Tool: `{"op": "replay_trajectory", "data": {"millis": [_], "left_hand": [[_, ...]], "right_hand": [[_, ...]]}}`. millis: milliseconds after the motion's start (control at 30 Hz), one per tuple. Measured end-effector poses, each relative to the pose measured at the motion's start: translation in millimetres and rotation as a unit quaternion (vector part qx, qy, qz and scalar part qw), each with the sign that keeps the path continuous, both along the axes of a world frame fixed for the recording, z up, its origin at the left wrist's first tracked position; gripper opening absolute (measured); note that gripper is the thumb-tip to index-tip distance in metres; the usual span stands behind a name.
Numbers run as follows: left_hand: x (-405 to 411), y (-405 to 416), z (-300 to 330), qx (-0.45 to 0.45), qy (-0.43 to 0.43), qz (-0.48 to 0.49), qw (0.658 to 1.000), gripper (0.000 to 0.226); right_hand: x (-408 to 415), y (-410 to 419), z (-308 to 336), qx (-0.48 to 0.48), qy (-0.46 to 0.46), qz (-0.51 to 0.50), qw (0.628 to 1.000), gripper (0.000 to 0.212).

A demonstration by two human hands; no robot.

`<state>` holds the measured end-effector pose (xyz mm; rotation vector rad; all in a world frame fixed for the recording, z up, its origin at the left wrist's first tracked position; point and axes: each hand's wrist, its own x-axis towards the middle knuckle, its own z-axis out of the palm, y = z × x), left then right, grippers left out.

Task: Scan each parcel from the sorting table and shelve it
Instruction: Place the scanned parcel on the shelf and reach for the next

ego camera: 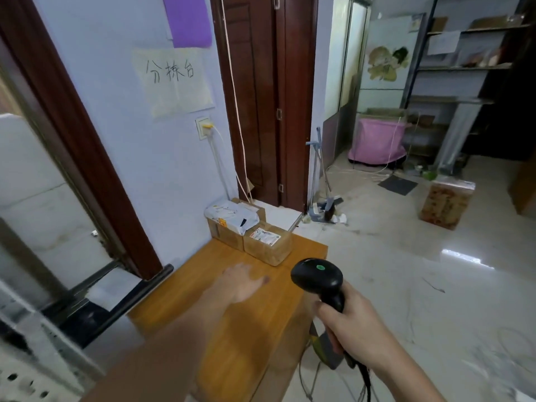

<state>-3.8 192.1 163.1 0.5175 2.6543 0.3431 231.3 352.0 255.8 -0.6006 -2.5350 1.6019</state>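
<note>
On the far end of the wooden sorting table (203, 309) stand two brown cardboard parcels. The nearer parcel (268, 242) carries a white label on top. The one behind it (224, 232) bears a white plastic mailer bag (232, 214). My left hand (242, 281) reaches over the tabletop toward the parcels, fingers straight, holding nothing and a little short of the nearer parcel. My right hand (352, 324) grips the handle of a black barcode scanner (319, 278), whose green light shows on top and whose cable hangs down.
A metal shelf rack (464, 68) with a few items stands at the far right across a glossy tiled floor. A carton (446, 204) sits on the floor before it. A dustpan and broom (322, 198) lean by the dark wooden door (261, 97). A pink-covered bin (377, 140) stands further back.
</note>
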Motion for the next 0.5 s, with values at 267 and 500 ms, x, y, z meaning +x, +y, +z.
{"op": "replay_trajectory", "data": {"millis": [267, 500], "left_hand": [[-93.5, 64.2, -18.2, 0.009, -0.023, 0.026, 0.999, 0.092], [-166.4, 92.6, -31.4, 0.052, -0.023, 0.104, 0.993, 0.076]], "right_hand": [[-105.2, 80.5, -16.9, -0.015, -0.025, 0.015, 0.999, 0.017], [-194.3, 129.2, -21.2, -0.016, -0.042, 0.068, 0.997, 0.021]]}}
